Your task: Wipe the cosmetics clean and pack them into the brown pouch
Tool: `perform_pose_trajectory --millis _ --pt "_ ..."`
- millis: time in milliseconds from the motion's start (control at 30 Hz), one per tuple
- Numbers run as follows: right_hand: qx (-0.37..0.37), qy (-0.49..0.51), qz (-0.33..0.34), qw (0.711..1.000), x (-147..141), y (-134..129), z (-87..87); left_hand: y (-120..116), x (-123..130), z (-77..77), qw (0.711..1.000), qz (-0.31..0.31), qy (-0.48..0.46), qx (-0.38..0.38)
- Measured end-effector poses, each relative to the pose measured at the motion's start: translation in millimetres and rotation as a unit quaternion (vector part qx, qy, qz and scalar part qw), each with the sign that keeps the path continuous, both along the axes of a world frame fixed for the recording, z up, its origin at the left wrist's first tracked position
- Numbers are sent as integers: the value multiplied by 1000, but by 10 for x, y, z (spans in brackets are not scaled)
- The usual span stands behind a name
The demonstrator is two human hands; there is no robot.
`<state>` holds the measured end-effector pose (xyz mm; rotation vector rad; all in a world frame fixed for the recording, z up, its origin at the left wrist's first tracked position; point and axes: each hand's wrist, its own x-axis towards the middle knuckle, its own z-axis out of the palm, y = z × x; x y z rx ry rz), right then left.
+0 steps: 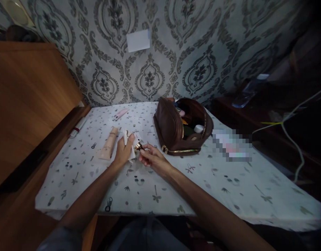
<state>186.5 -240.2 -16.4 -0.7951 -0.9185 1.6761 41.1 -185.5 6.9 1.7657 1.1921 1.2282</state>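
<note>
My left hand (124, 150) is closed on a crumpled white cloth or tissue (126, 135), left of centre over the table. Just to its right, my right hand (153, 158) pinches a small dark item with a gold band (138, 145), which touches or nearly touches the cloth. A beige tube (108, 144) lies left of my left hand. Farther back is a slim pink tube (121, 114). The brown bag (169, 127) stands unzipped to the right of my hands, with a white-capped item (198, 129) and other small things inside.
A patterned white cloth covers the table (155, 195). A white tube (78, 127) lies at its left edge by a wooden cabinet (32, 104). Right of the bag is a blurred-out item (232, 144). Beyond it are a clear bottle (249, 91) and a white cable (298, 150).
</note>
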Motion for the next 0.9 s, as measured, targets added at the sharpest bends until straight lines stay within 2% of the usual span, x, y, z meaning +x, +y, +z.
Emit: perform_pose_trajectory --millis 167,233,500,567,733,800,900 --pt "-11 40 -2 999 31 -6 21 5 4 -27 991 -126 29 23" --pt "-19 50 -3 999 40 -9 32 5 9 -43 988 -145 44 26" --pt "-17 29 -4 999 2 -4 49 46 -24 -74 999 -43 -2 7" --pt "-14 40 -10 999 4 -6 48 52 -29 -70 999 -51 -17 -5" --pt "-50 82 12 995 44 5 41 32 -8 -67 986 -164 -5 0" --pt "-61 87 15 994 53 13 37 28 -2 -73 987 -160 -9 0" --pt "-63 82 12 995 53 22 30 41 -12 -78 993 -113 -31 -9"
